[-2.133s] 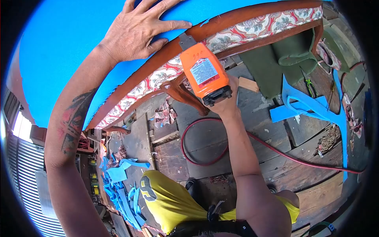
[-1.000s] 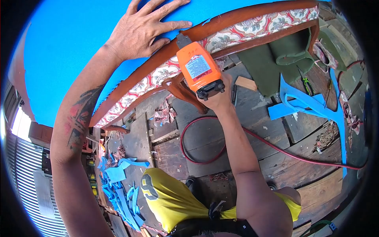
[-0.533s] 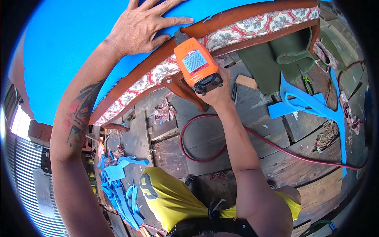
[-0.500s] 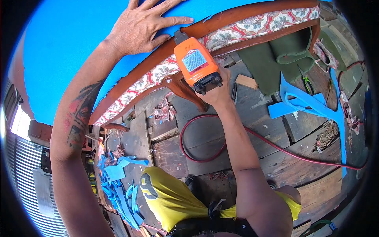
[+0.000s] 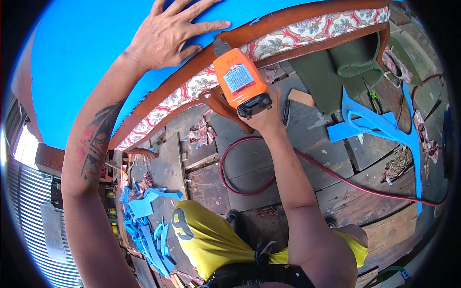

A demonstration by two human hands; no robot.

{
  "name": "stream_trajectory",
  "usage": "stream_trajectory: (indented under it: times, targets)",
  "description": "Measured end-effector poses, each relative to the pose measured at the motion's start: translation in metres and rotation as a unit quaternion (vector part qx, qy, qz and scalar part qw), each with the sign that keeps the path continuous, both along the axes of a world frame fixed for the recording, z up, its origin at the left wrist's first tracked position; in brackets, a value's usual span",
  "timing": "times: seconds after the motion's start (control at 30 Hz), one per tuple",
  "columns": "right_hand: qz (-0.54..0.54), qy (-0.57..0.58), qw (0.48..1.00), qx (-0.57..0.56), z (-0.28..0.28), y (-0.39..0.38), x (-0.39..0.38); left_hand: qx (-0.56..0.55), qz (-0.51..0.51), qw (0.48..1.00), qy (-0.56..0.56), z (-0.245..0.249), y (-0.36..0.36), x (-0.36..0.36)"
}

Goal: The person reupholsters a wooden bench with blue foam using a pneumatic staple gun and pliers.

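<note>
My left hand (image 5: 163, 38) lies flat with fingers spread on a blue sheet (image 5: 86, 62), which looks like foam and covers the seat of a wooden-framed piece of furniture. My right hand (image 5: 269, 113) is wrapped round the handle of an orange staple gun (image 5: 240, 79), mostly hidden beneath its body. The gun's dark nose is at the wooden rail (image 5: 197, 60) by the sheet's edge, close to my left thumb; whether it touches cannot be made out. Below the rail runs a floral fabric band (image 5: 297, 36), with a carved wooden leg (image 5: 223, 108) under it.
A red hose (image 5: 336, 177) loops across the plank floor. Blue offcuts (image 5: 149, 235) are heaped at lower left, and more blue strips (image 5: 379, 127) lie at right. Nearby are green-handled pliers (image 5: 373, 102), a wood block (image 5: 301, 98) and green material (image 5: 317, 77).
The staple gun has shifted slightly down and right in the view. My left hand has moved a little to the left, still spread on the blue sheet.
</note>
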State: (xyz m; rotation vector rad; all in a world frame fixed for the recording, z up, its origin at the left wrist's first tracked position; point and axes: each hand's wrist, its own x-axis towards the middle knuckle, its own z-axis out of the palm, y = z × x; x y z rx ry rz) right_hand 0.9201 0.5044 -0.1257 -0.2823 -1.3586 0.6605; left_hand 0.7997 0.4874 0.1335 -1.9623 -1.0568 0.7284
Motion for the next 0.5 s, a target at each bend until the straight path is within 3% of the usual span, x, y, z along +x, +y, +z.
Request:
stream_trajectory:
  times: [0.2, 0.3, 0.4, 0.5]
  targets:
    - [0.042, 0.008, 0.998, -0.056, 0.005, -0.009, -0.008, 0.006, 0.001, 1.0, -0.004, 0.002, -0.001, -0.004]
    - [0.092, -0.041, 0.989, -0.11, 0.0, -0.007, -0.009, 0.005, 0.007, 1.0, 0.005, 0.003, -0.002, -0.003]
    - [0.009, -0.039, 0.999, -0.007, -0.001, -0.005, -0.01, 0.006, 0.011, 1.0, 0.009, 0.003, -0.002, -0.003]
    - [0.071, 0.004, 0.994, -0.089, -0.003, -0.011, -0.012, 0.006, 0.002, 1.0, 0.004, 0.002, 0.0, -0.006]
